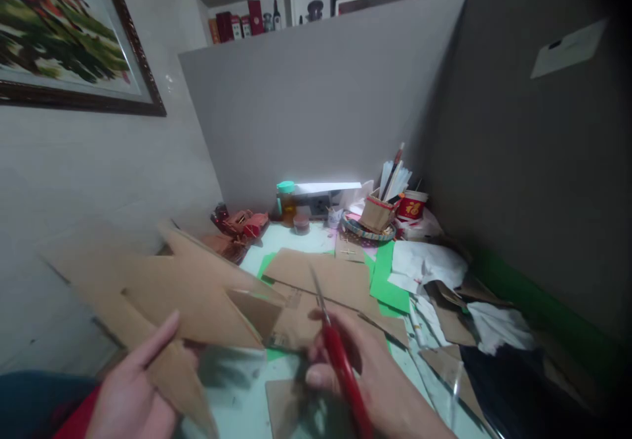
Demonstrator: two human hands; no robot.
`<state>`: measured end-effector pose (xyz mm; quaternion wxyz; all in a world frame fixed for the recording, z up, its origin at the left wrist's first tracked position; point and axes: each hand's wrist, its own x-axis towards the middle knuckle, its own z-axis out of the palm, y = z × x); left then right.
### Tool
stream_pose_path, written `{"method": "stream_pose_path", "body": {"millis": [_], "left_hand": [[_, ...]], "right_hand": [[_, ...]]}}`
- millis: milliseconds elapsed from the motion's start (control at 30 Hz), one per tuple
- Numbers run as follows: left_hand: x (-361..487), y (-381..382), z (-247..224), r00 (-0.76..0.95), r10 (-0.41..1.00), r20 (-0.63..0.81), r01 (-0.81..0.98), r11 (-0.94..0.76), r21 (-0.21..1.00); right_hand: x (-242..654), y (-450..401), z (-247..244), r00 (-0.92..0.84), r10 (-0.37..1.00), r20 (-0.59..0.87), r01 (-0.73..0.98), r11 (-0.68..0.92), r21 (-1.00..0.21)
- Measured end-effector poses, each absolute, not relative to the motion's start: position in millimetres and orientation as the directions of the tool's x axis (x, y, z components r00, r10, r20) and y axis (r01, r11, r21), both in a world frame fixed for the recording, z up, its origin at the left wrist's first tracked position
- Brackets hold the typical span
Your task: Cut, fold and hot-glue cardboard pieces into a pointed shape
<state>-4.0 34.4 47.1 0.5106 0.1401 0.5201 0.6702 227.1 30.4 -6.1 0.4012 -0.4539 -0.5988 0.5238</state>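
Note:
My left hand (143,386) is closed on a large piece of cut cardboard (192,294), thumb on top and fingers underneath. The cardboard has several pointed, star-like arms and is raised above the table at the left. Red-handled scissors (340,366) are in my right hand (365,366), seen nearly edge-on, with the narrow blades pointing up and away. The blade tips are to the right of the held cardboard and apart from it. Motion blurs the right fingers. Beyond the scissors, flat cardboard sheets (320,271) lie on green paper (390,281).
A pale table (237,376) spans the front. Toward its back stand a jar with a turquoise lid (286,205), a pencil holder (379,212) in a woven tray (363,232), and a red cup (412,207). Crumpled white paper (427,264) and cardboard scraps (447,317) lie right.

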Motion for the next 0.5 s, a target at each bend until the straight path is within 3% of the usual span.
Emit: {"method": "stream_pose_path", "body": {"millis": [133,267,367,500], "left_hand": [[26.3,24.8,30.6,-0.266,0.861,-0.433,-0.616,0.194,0.764],[49.2,13.1,30.8,-0.227,0.874,-0.429,-0.603,0.22,0.767],[51.9,11.3,31.9,-0.146,0.856,-0.495,-0.645,0.298,0.704],[44.1,21.3,13.2,0.038,0.8,-0.599,-0.748,0.42,0.514]], "right_hand": [[210.5,31.0,-14.9,-0.115,0.992,0.043,-0.206,0.018,-0.978],[208.7,25.1,-13.5,0.016,1.0,0.0,-0.362,0.006,-0.932],[212.5,21.0,-11.2,0.124,0.992,0.034,-0.283,0.068,-0.957],[214.6,14.7,-8.2,0.159,0.985,0.066,-0.076,0.078,-0.994]]}}
